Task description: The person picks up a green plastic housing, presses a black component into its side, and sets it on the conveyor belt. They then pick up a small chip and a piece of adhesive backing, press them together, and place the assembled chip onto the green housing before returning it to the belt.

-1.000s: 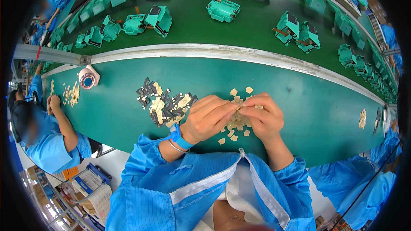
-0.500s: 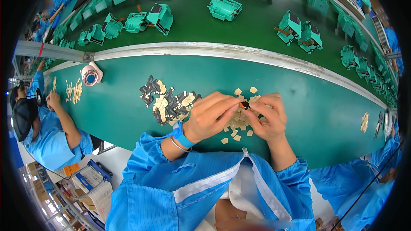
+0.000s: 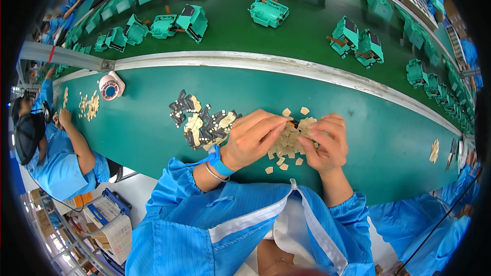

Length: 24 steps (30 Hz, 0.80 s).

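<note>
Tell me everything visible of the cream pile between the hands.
The cream pile is a loose heap of small, flat, roughly square, paper-like pieces on the green tabletop, between the left hand and right hand. Some lie singly around it. The hands partly hide it; whether they touch it is unclear.

At twelve o'clock the green housing [image 3: 268,11] looks like smooth, faintly shiny plastic, and the rail [image 3: 230,58] of scuffed, dull metal. The green benchtop [image 3: 143,133] is smooth with a soft sheen; toward four o'clock, the cream chips [image 3: 286,145] look matt and papery. At six, the blue jacket [image 3: 174,245] is glossy, fine-striped cloth.
</note>
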Tool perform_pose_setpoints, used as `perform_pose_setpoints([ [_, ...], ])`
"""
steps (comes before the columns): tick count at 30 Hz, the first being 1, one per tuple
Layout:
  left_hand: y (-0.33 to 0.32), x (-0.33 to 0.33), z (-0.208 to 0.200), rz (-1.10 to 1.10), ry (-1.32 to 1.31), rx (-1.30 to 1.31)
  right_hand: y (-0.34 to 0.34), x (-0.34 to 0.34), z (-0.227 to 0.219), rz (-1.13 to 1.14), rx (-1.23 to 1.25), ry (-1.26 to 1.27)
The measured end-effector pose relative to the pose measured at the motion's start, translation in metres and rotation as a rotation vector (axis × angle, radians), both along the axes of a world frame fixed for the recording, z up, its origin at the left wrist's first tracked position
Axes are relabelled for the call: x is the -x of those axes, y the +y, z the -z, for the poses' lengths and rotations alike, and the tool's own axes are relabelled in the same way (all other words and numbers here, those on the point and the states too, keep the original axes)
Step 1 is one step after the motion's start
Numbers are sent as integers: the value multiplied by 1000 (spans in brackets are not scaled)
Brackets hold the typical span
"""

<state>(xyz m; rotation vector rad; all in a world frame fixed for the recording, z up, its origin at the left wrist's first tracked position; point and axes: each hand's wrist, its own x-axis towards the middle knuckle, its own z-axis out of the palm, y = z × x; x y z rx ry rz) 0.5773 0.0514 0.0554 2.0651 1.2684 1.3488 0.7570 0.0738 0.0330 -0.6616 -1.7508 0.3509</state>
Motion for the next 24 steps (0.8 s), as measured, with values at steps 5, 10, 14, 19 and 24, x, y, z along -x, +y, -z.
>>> perform_pose_setpoints([
  [5,-1,-4,2,24,-25,-13,3,0,1,47,10,-92],
  [10,-7,-5,-2,30,-53,174,2,-2,0,82,-126,-181],
  [14,-9,-4,0,56,-197,361,2,-1,-3,88,-154,-227],
  [19,-10,-2,1,161,-673,816,3,-3,-5,89,-176,-267],
  [24,-7,2,-5,243,-752,898,3,-3,-8,48,-172,-279],
])
